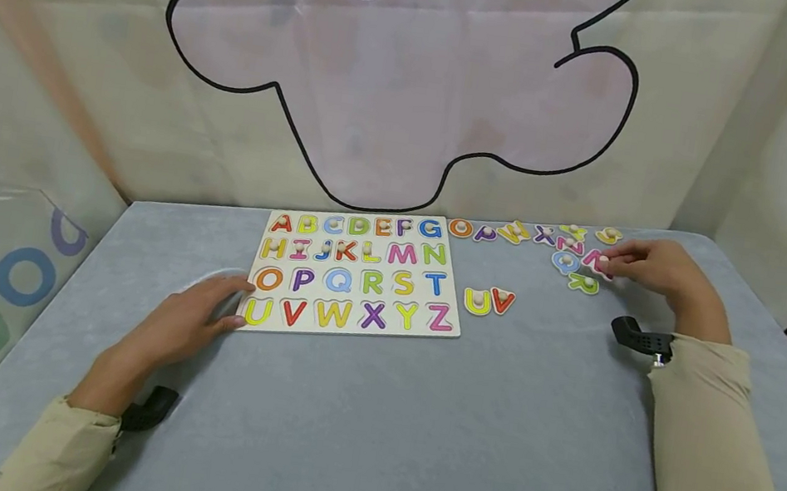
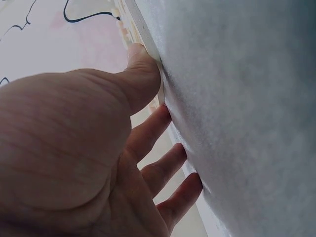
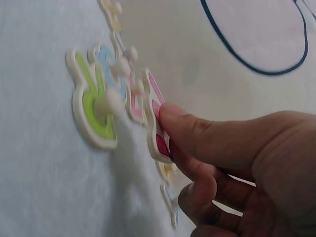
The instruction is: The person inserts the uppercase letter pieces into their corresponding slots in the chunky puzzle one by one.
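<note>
A white alphabet puzzle board (image 1: 348, 338) with coloured letters lies flat on the table. My left hand (image 1: 181, 320) rests at its lower left edge; thumb and index fingertip touch the rim, while the other fingertips meet the cloth in the left wrist view. Above the table's far right part, my right hand (image 1: 664, 275) pinches a pink letter piece (image 3: 154, 118) between thumb and fingers, tilted on edge. Near it lie a green letter piece (image 3: 89, 106) with a knob, a blue Q piece (image 1: 566, 262) and another pink piece (image 1: 570, 245).
A yellow U piece (image 1: 477, 302) and a red V piece (image 1: 502, 301) lie right of the board. Along the back edge runs a row of pieces, among them an orange O piece (image 1: 460, 228) and a purple X piece (image 1: 544, 234). A printed curtain (image 1: 399, 95) hangs behind the table.
</note>
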